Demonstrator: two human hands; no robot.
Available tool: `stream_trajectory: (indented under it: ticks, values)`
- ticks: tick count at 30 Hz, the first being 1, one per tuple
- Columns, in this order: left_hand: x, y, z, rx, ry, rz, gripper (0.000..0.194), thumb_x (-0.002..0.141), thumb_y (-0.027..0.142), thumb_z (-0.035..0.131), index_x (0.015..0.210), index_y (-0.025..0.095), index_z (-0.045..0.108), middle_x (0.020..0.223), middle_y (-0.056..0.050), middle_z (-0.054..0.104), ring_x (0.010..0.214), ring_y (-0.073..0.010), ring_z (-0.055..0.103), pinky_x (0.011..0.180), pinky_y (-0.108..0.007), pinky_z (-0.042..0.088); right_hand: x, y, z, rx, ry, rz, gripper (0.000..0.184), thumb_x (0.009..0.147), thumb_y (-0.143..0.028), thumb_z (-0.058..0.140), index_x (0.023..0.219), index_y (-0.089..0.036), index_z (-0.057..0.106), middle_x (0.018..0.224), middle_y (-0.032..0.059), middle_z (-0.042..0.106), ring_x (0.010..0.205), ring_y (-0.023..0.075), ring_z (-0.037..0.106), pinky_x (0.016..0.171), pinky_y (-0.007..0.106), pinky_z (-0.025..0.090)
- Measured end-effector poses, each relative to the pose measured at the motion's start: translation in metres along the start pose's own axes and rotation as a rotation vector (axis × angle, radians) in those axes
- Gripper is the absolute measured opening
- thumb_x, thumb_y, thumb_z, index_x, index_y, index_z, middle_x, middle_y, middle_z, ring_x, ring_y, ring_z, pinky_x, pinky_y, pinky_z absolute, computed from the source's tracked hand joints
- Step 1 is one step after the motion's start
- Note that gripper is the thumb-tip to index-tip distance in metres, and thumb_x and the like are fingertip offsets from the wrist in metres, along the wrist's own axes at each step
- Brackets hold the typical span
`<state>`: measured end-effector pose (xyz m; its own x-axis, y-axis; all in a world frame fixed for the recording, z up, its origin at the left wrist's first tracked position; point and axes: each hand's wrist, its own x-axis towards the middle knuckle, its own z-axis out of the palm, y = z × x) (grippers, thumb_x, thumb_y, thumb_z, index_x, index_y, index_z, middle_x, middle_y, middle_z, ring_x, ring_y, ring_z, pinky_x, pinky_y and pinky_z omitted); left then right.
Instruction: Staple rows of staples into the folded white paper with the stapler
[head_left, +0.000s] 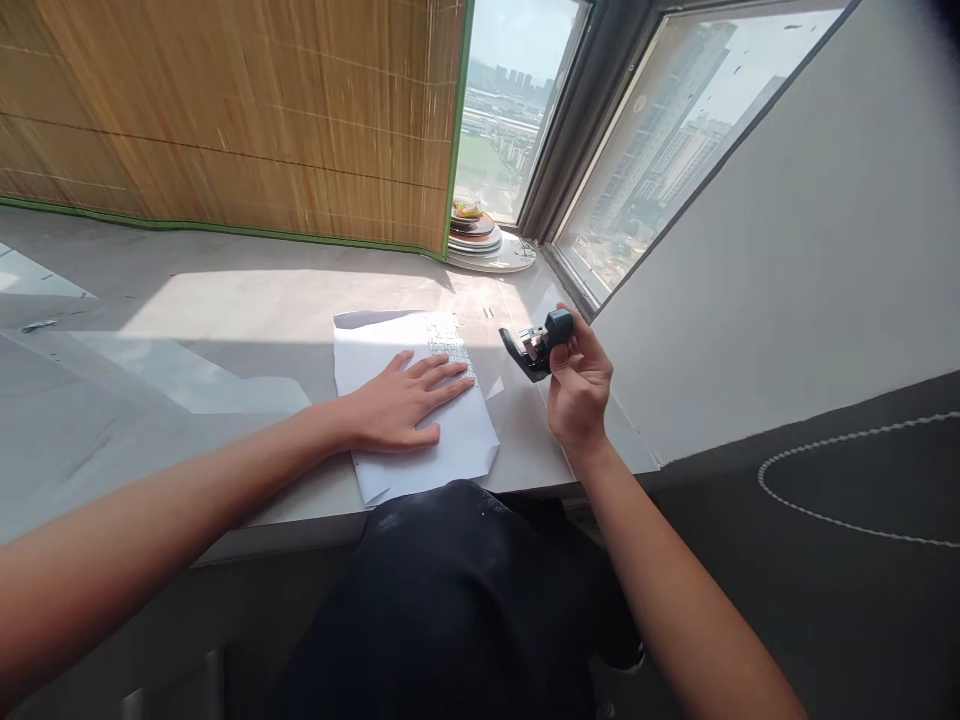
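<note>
A sheaf of white paper (427, 468) lies on the pale window ledge, with slightly bent corners. Dense small dark marks (444, 332) cover its upper right part; I cannot make out exactly what they are. My left hand (405, 400) rests flat on the paper, fingers spread, the fingertips over the lower part of the marks. To the right of the paper and raised above the ledge, my right hand (581, 385) grips a small dark stapler (536, 345) by one end. Its metal inner part shows between its two spread arms. Two small slim pieces (488, 312) lie on the ledge beyond it.
A stack of plates (487, 245) stands in the far corner by the windows. A bamboo blind (225, 120) hangs along the back of the ledge. A white wall (780, 260) closes the right side. A beaded cord (825, 435) hangs at the right. My knee in dark cloth (465, 580) touches the ledge's front edge.
</note>
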<state>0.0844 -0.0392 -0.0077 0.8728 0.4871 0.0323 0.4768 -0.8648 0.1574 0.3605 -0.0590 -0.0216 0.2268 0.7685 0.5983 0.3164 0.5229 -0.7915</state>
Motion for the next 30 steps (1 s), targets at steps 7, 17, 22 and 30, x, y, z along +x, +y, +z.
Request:
stream_trajectory:
  ticks: [7, 17, 22, 30]
  values:
    - [-0.007, -0.014, -0.019, -0.357, 0.494, -0.129, 0.064, 0.105, 0.051, 0.041, 0.161, 0.020, 0.037, 0.159, -0.017, 0.052, 0.143, -0.0299, 0.051, 0.116, -0.047, 0.041, 0.007, -0.017, 0.008, -0.058, 0.003, -0.015, 0.039, 0.101, -0.037, 0.057, 0.138, -0.029, 0.067, 0.120, 0.0053, 0.067, 0.108, 0.0212, 0.065, 0.099, 0.045, 0.057]
    - [-0.027, -0.099, -0.023, -1.031, 1.206, -0.505, 0.057, 0.099, 0.056, 0.045, 0.056, 0.024, 0.025, 0.054, 0.004, 0.022, 0.048, -0.0112, 0.022, 0.050, -0.033, 0.019, -0.014, -0.098, 0.138, -0.474, -0.656, 0.027, 0.040, 0.092, -0.008, 0.062, 0.127, -0.028, 0.067, 0.110, 0.0064, 0.060, 0.108, 0.0270, 0.059, 0.088, 0.037, 0.050]
    - [-0.031, -0.098, -0.024, -1.114, 1.141, -0.449, 0.055, 0.095, 0.050, 0.052, 0.054, 0.023, 0.027, 0.053, 0.003, 0.024, 0.048, -0.0103, 0.021, 0.050, -0.032, 0.016, -0.023, -0.099, 0.130, -0.526, -0.724, 0.022, 0.040, 0.092, -0.009, 0.065, 0.126, -0.029, 0.064, 0.111, 0.0061, 0.059, 0.107, 0.0268, 0.057, 0.088, 0.036, 0.048]
    - [-0.032, -0.094, -0.022, -1.133, 1.068, -0.432, 0.051, 0.094, 0.042, 0.052, 0.052, 0.022, 0.031, 0.052, 0.003, 0.026, 0.049, -0.0100, 0.021, 0.051, -0.031, 0.015, -0.032, -0.087, 0.051, -0.516, -0.594, 0.061, 0.042, 0.092, -0.009, 0.064, 0.130, -0.026, 0.066, 0.109, 0.0059, 0.062, 0.109, 0.0250, 0.060, 0.097, 0.039, 0.048]
